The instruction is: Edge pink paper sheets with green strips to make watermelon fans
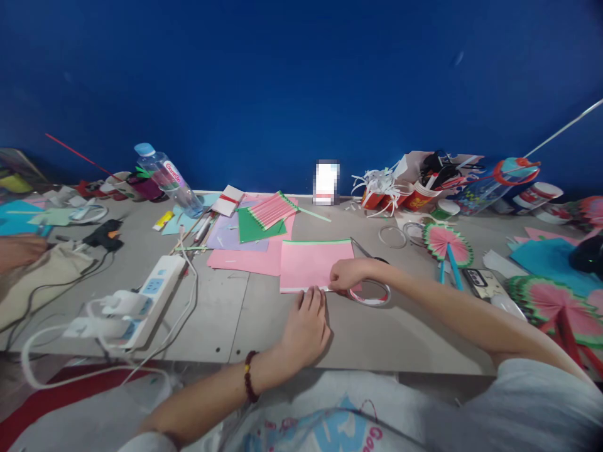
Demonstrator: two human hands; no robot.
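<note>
A co-worker's hand (19, 252) is caught at the far left of a crowded bench (405, 339), where a white power strip (157, 285) and a tilted plastic bottle (172, 182) are seen. Farther right, a pleated pink paper (273, 210) is laid over a green sheet (259, 229). At centre, near the front of the bench, a flat pink sheet (308, 263) is edged in green on its far side, with a pale strip (293, 290) along its near side. Its near edge is touched by the fingertips of the left hand (308, 323), spread and holding nothing. At the near right corner, the fingers of the right hand (348, 275) are curled; whether anything is pinched cannot be told. A tape roll (372, 302) is partly hidden by the right forearm. The sheet is judged light, limp and easily creased, best taken by its short sides, clear of the possibly sticky strip. Farther right, a pleated fan (450, 242) is displayed.
</note>
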